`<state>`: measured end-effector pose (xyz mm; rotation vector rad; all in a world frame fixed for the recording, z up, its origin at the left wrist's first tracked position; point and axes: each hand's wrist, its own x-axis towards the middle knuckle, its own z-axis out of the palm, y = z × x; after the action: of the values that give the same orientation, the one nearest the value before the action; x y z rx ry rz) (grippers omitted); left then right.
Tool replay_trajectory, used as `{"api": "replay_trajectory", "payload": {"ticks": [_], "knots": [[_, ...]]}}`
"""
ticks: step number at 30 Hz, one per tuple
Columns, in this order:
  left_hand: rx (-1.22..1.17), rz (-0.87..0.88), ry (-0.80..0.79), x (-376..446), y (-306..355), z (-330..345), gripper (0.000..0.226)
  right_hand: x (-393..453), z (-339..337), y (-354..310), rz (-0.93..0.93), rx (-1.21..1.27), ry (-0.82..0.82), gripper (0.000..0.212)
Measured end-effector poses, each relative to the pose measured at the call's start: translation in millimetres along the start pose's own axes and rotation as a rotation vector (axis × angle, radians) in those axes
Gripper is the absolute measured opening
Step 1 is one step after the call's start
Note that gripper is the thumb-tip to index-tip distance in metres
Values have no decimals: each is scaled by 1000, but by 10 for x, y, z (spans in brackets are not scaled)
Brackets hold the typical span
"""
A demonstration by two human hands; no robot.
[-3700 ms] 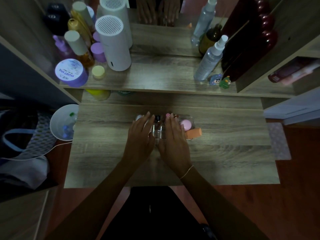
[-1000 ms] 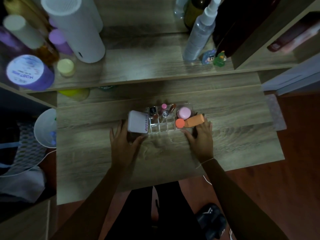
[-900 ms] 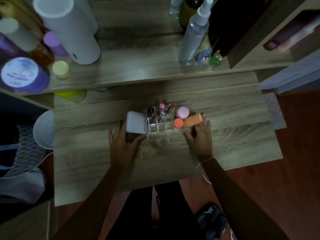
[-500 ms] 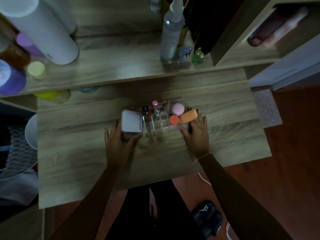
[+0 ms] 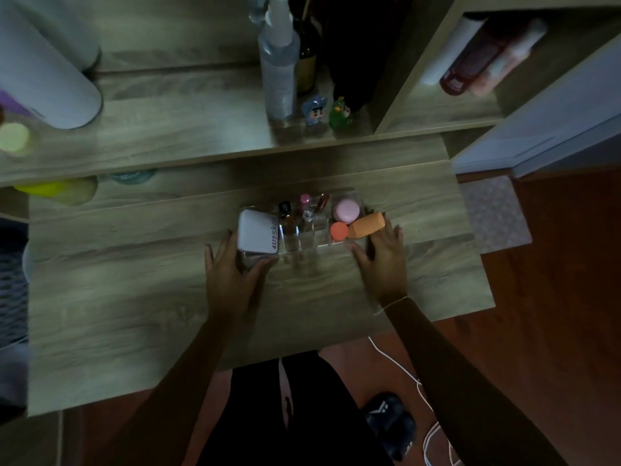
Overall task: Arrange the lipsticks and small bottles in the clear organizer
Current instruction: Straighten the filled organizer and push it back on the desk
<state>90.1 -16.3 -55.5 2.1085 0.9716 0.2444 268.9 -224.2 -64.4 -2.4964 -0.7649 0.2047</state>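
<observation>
The clear organizer (image 5: 307,242) sits mid-desk on the lower wooden surface. Inside it stand a white square compact (image 5: 257,235) at the left, a dark-capped small bottle (image 5: 285,213), a pink-capped lipstick (image 5: 305,200), a reddish lipstick (image 5: 323,202), a pink round jar (image 5: 347,210), an orange round cap (image 5: 338,231) and an orange tube (image 5: 366,224) lying at the right. My left hand (image 5: 232,274) cups the organizer's left end, thumb along its front. My right hand (image 5: 383,260) presses its fingers against the right end, beside the orange tube.
An upper shelf (image 5: 188,136) holds a white cylinder (image 5: 43,79), a spray bottle (image 5: 279,68), a dark bottle and two small figurines (image 5: 327,112). A side cubby (image 5: 477,62) at right holds lying tubes. A white cable (image 5: 420,391) and a dark slipper lie on the floor.
My hands left the top of the organizer and took hold of its two ends. Since a second ago they have stayed there while my view drifted right and down.
</observation>
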Motion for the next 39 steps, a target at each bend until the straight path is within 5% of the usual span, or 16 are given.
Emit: {"api": "replay_trajectory", "payload": {"ticks": [30,39], "knots": [[54,32,-12,87,685,708,81,171,-513,745,20,10,43,50],[54,50,14,147,739,908,65,222,-579,847,57,43,47,50]]}}
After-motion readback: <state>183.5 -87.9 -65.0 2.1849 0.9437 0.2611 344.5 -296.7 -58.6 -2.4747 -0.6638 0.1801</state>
